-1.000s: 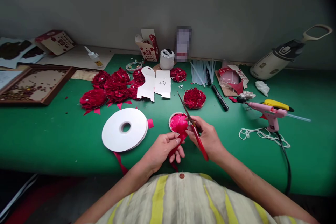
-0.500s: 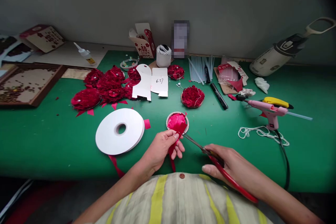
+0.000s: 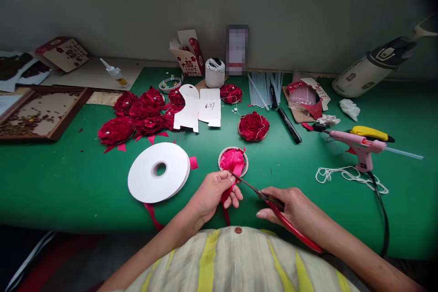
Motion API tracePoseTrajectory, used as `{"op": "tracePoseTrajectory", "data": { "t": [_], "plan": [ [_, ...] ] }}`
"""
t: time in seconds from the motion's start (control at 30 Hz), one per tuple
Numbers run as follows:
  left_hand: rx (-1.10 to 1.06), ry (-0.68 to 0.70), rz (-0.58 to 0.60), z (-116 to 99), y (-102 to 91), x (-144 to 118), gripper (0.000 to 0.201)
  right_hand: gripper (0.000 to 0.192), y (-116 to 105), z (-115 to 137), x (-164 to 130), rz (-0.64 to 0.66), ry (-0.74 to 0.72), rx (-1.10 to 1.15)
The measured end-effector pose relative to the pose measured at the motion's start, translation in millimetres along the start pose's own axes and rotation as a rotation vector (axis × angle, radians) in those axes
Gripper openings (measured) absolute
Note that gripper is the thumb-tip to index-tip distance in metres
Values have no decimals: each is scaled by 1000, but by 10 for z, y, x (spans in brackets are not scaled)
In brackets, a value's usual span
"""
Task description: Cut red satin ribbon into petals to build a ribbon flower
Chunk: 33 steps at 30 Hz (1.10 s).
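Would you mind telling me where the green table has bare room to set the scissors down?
Bare green lies left of the white ribbon reel, and between the black marker and the pink glue gun. It is crowded around the red flowers and glue sticks at the back.

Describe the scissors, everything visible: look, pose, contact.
The scissors have slim grey metal blades and long red handles, plastic by the look. The right hand grips them near the pivot; the red handles trail back along the forearm, partly hidden by the fingers. They lie low over the green table, tips pointing up-left, meeting the strip of red ribbon pinched in the left hand. The blades look nearly closed; how far apart cannot be told.
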<state>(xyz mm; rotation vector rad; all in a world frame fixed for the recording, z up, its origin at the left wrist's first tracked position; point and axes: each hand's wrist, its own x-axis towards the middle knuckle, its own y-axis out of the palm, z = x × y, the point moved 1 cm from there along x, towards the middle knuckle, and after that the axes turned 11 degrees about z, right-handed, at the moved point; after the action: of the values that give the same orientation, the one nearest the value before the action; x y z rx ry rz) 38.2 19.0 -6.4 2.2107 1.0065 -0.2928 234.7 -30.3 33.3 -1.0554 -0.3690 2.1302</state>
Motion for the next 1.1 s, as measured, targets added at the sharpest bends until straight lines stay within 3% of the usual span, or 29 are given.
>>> {"op": "tracePoseTrajectory", "data": {
  "t": [0.3,0.43,0.53,0.7,0.83,0.97,1.1],
  "plan": [
    [0,-57,-28,-87,13,-97,23,42,-22,-113,94,-6,-6,34],
    [-5,-13,-22,-77,0,-233,16,39,-83,-54,-4,79,-31,96],
    [-42,38,17,-35,-1,-310,17,38,-100,-19,-82,72,-45,118],
    [-114,102,120,27,93,-362,39,37,-16,61,-73,-146,-86,278],
    [-95,73,221,52,211,-354,52,37,135,225,65,-273,-238,494],
    [-67,67,242,53,281,-361,51,34,247,327,200,-295,-285,606],
    [13,37,135,86,273,-379,32,34,220,340,270,-443,-316,555]
  ]
}}
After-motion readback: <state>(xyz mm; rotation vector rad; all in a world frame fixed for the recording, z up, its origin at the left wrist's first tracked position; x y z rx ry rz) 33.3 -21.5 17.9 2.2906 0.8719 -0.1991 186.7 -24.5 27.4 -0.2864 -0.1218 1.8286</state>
